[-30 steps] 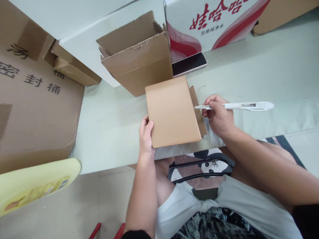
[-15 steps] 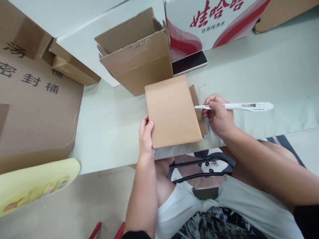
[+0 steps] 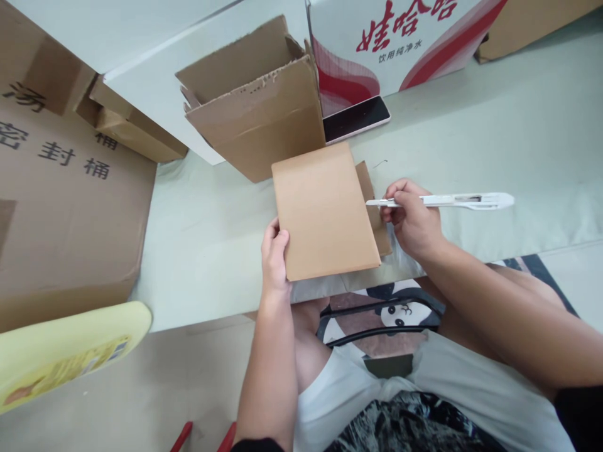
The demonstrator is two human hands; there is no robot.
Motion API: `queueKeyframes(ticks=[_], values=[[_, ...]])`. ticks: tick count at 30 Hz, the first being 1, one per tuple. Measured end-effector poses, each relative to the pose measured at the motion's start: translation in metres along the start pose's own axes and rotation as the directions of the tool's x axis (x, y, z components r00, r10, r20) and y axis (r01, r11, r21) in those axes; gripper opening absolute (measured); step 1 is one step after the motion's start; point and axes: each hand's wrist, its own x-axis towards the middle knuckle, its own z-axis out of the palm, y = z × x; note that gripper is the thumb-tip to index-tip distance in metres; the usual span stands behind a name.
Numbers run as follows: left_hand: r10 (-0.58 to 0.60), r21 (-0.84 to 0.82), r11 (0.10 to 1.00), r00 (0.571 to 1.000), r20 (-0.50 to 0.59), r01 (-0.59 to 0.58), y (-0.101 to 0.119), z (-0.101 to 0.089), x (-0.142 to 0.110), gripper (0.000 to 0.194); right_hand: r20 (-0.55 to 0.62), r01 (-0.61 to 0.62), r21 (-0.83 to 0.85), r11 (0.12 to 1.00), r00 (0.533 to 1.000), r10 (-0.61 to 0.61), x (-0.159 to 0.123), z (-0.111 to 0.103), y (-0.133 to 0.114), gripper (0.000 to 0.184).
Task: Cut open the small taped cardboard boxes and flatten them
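A small flat brown cardboard box [image 3: 325, 210] lies near the front edge of the pale green table [image 3: 494, 144]. My left hand [image 3: 276, 257] grips its lower left corner, fingers closed on the edge. My right hand [image 3: 412, 216] is closed round a long white utility knife [image 3: 452, 201], held level, with its tip at the box's right side beside a small side flap [image 3: 374, 210].
An open brown carton [image 3: 254, 119] stands just behind the flat box. A phone [image 3: 355, 119] lies beside it, in front of a red and white printed carton [image 3: 400, 37]. Large brown cartons [image 3: 61, 182] fill the left. A yellow item [image 3: 66, 351] sits lower left.
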Motion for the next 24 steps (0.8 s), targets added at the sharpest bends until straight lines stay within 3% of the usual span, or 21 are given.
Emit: queueKeyframes(ticks=[19, 24], values=[[0.003, -0.012, 1.0, 0.999, -0.035, -0.003, 0.0, 0.003, 0.001, 0.051, -0.075, 0.143, 0.077, 0.987, 0.988, -0.137, 0.009, -0.004, -0.017, 0.012], [0.028, -0.005, 1.0, 1.0, 0.005, -0.028, -0.001, 0.002, 0.001, 0.053, -0.047, 0.146, 0.073, 0.987, 0.989, -0.143, 0.006, -0.001, -0.017, 0.018]])
